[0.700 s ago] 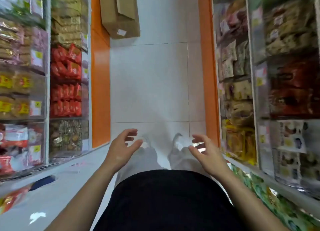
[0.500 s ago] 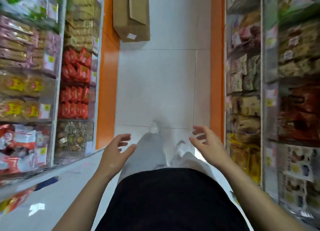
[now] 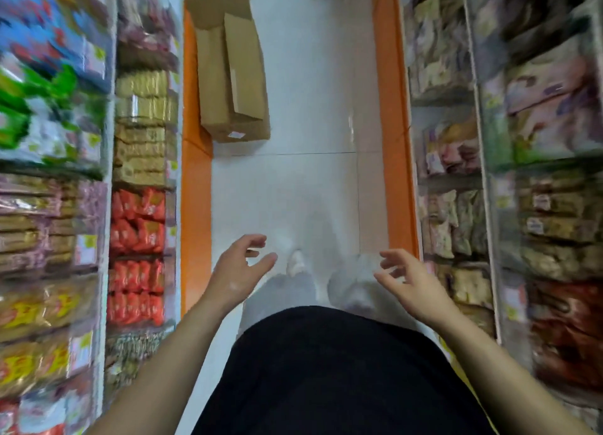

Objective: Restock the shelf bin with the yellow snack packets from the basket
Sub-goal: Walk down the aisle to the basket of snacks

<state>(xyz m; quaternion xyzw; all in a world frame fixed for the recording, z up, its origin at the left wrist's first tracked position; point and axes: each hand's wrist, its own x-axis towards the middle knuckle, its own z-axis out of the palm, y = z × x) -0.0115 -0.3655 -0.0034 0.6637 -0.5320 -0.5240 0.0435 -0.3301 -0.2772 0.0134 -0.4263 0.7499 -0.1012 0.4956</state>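
The left hand (image 3: 238, 271) and right hand (image 3: 411, 284) are empty, fingers loosely apart; no basket is in view, so its direction cannot be told.

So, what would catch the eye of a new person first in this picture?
Two empty bare hands, the left hand and the right hand, hang with loosely curled fingers low in the middle, above the white tiled floor. Further ahead on that floor lies a long brown cardboard box, towards the left side of the aisle. At the left, around mid height, stacks of bright red snack packets stand out.
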